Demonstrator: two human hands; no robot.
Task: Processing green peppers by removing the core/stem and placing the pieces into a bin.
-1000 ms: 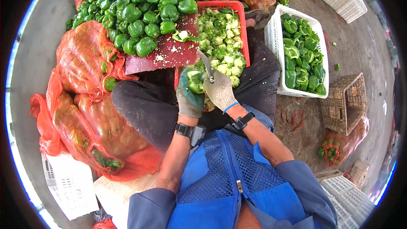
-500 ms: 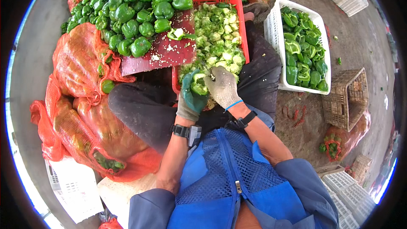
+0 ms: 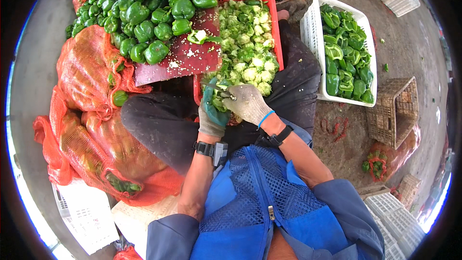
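My left hand (image 3: 212, 113), in a knit glove with a green coating, is closed around a green bell pepper (image 3: 219, 100). My right hand (image 3: 246, 102), in a pale knit glove, grips a small knife (image 3: 219, 88). Its dark blade lies over the pepper; the handle is mostly hidden in the fist. Both hands are above the near end of a red crate (image 3: 279, 43) filled with pale green pepper cores (image 3: 248, 33). A cut pepper piece (image 3: 197, 37) rests on a red board (image 3: 192, 60) scattered with seeds.
Whole green peppers (image 3: 137, 13) are heaped at the far left, beside orange mesh sacks (image 3: 82, 62). To the right stands a white crate (image 3: 312, 33) of hollowed pepper pieces (image 3: 344, 58). Beyond it, a brown crate (image 3: 406, 110) lies tipped on the floor.
My right hand has turned and shifted left over the pepper, bringing the knife blade into view. The left glove now covers more of the pepper.
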